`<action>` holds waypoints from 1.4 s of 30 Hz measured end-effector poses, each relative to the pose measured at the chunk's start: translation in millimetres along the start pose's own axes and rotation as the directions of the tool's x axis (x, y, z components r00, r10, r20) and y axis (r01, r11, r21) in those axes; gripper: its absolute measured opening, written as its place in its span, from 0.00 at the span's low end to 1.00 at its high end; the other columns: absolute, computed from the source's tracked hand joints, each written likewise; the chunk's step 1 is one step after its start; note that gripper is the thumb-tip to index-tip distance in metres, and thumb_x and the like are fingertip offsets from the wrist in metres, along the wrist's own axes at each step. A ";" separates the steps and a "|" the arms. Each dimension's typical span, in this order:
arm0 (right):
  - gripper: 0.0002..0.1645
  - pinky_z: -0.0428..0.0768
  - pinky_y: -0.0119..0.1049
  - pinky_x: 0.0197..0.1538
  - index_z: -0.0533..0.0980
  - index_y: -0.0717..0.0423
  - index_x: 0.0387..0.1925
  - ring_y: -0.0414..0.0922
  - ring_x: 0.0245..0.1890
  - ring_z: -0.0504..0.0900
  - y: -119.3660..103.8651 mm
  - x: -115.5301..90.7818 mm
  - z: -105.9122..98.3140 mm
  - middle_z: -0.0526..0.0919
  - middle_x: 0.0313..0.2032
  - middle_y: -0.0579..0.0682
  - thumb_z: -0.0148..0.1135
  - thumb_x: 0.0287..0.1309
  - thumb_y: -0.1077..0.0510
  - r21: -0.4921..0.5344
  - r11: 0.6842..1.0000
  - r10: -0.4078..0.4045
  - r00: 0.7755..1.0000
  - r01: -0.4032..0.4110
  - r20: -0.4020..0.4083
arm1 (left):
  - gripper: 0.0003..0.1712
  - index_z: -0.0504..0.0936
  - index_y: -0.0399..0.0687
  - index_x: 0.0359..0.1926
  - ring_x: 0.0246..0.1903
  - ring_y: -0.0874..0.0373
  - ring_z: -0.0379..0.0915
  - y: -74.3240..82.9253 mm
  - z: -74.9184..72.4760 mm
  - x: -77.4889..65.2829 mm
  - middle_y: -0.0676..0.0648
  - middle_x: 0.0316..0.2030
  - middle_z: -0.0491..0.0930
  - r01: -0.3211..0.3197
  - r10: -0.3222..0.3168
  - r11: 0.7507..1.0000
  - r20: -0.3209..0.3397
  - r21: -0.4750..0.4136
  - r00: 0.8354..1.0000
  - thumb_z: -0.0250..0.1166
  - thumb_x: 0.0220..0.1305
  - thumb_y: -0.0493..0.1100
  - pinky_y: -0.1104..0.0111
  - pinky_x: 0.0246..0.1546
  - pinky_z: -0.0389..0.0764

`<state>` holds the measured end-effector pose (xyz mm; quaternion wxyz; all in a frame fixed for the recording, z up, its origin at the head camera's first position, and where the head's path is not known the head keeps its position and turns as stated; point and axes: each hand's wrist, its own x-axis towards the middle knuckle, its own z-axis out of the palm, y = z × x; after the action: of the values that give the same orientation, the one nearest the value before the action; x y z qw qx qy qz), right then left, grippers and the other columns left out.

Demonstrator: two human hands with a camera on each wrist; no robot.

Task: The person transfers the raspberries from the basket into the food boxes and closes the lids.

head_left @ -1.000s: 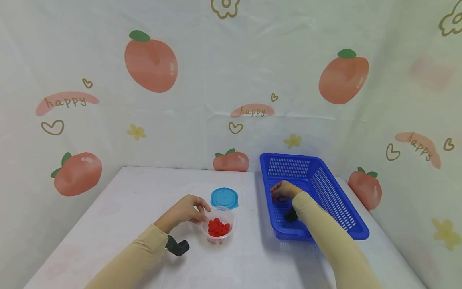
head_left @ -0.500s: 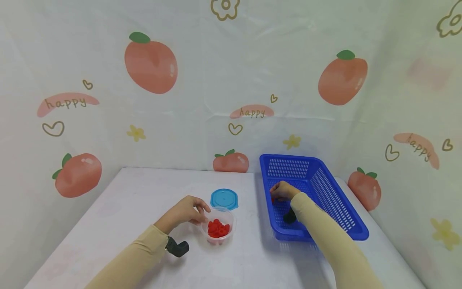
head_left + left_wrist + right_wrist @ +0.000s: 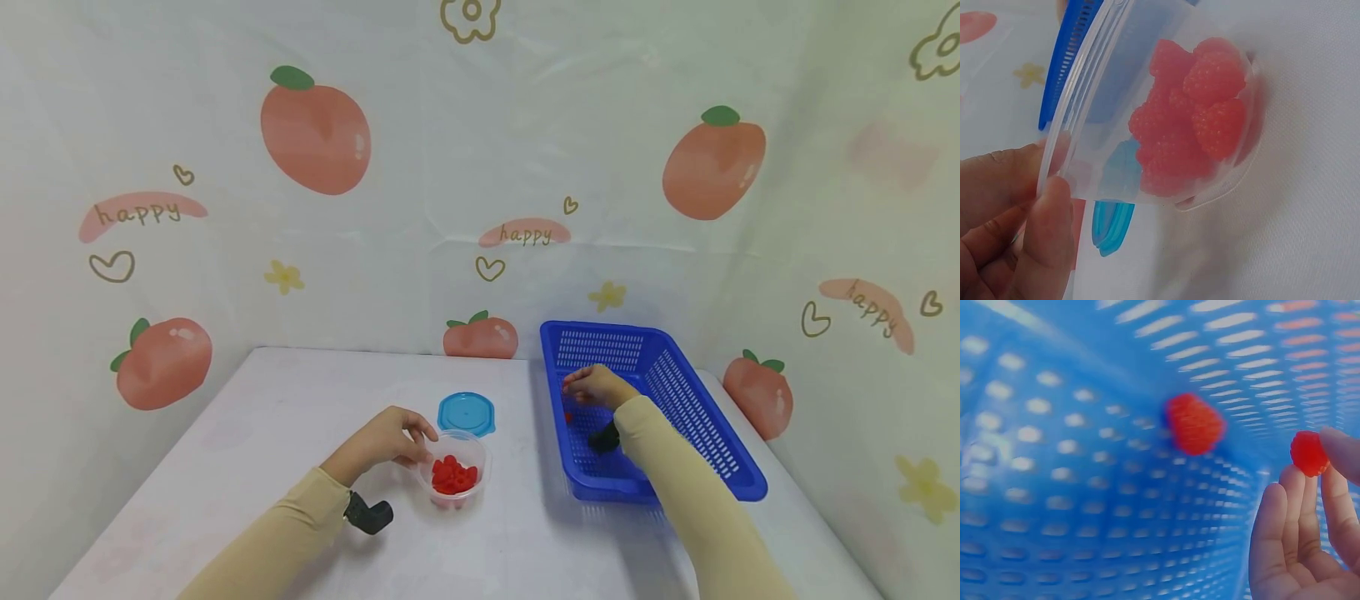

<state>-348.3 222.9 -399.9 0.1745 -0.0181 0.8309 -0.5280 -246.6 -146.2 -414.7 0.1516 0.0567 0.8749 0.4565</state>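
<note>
My left hand (image 3: 382, 437) pinches the rim of a clear plastic tub (image 3: 471, 450) between thumb and finger. Inside the tub lie several red raspberries (image 3: 1175, 119), heaped at the bottom. Over in the blue basket (image 3: 558, 454), my right hand (image 3: 597, 387) pinches a single raspberry (image 3: 1310, 453) between thumb and fingertips, lifted off the basket floor. One more raspberry (image 3: 1194, 424) lies on the perforated floor of the basket, apart from the fingers.
A blue lid (image 3: 466, 412) lies flat on the white table (image 3: 315, 392), just behind the tub. The basket's raised walls surround my right hand. A printed cloth (image 3: 420, 150) hangs behind and beside the table.
My right hand has risen slightly within the basket with a raspberry in its fingers, uncovering another raspberry on the floor. The left hand and tub stay where they were.
</note>
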 end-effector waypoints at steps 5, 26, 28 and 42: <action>0.16 0.81 0.25 0.37 0.69 0.77 0.52 0.33 0.28 0.80 -6.0 -3.3 -11.9 0.83 0.30 0.43 0.52 0.66 0.69 0.192 0.981 -0.049 0.998 0.040 0.043 | 0.12 0.84 0.44 0.38 0.23 0.57 0.74 0.8 0.3 -0.5 0.46 0.29 0.75 0.000 0.000 1.000 -0.001 0.003 1.000 0.74 0.50 0.35 0.68 0.28 0.84; 0.11 0.80 0.27 0.51 0.69 0.60 0.50 0.35 0.42 0.81 -61.4 -39.3 -7.6 0.78 0.40 0.43 0.52 0.68 0.66 0.402 0.888 -0.252 0.968 0.225 0.016 | 0.12 0.84 0.44 0.38 0.23 0.57 0.74 4.4 -2.3 -3.1 0.46 0.29 0.75 -0.003 0.003 1.000 -0.001 0.005 1.000 0.74 0.50 0.35 0.68 0.29 0.84; 0.13 0.79 0.28 0.54 0.68 0.62 0.52 0.35 0.43 0.80 -66.2 -44.8 -2.9 0.78 0.41 0.43 0.53 0.68 0.65 0.392 0.887 -0.272 0.962 0.242 0.020 | 0.12 0.84 0.43 0.38 0.23 0.57 0.74 4.4 -2.5 -3.3 0.46 0.29 0.75 -0.004 0.004 1.000 -0.002 0.005 1.000 0.74 0.50 0.35 0.68 0.28 0.84; 0.10 0.80 0.29 0.53 0.74 0.57 0.47 0.41 0.46 0.78 -86.5 -89.4 45.6 0.76 0.42 0.47 0.58 0.64 0.66 0.417 0.859 -0.353 0.934 0.298 0.058 | 0.12 0.84 0.43 0.38 0.23 0.57 0.74 4.7 -1.1 -3.8 0.46 0.29 0.75 -0.003 0.003 1.000 -0.002 0.004 1.000 0.74 0.50 0.35 0.68 0.29 0.84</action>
<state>-263.7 164.1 -316.6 0.1374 -0.1573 0.6761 -0.7066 -243.6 -145.3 -409.5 0.1498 0.0579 0.8759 0.4549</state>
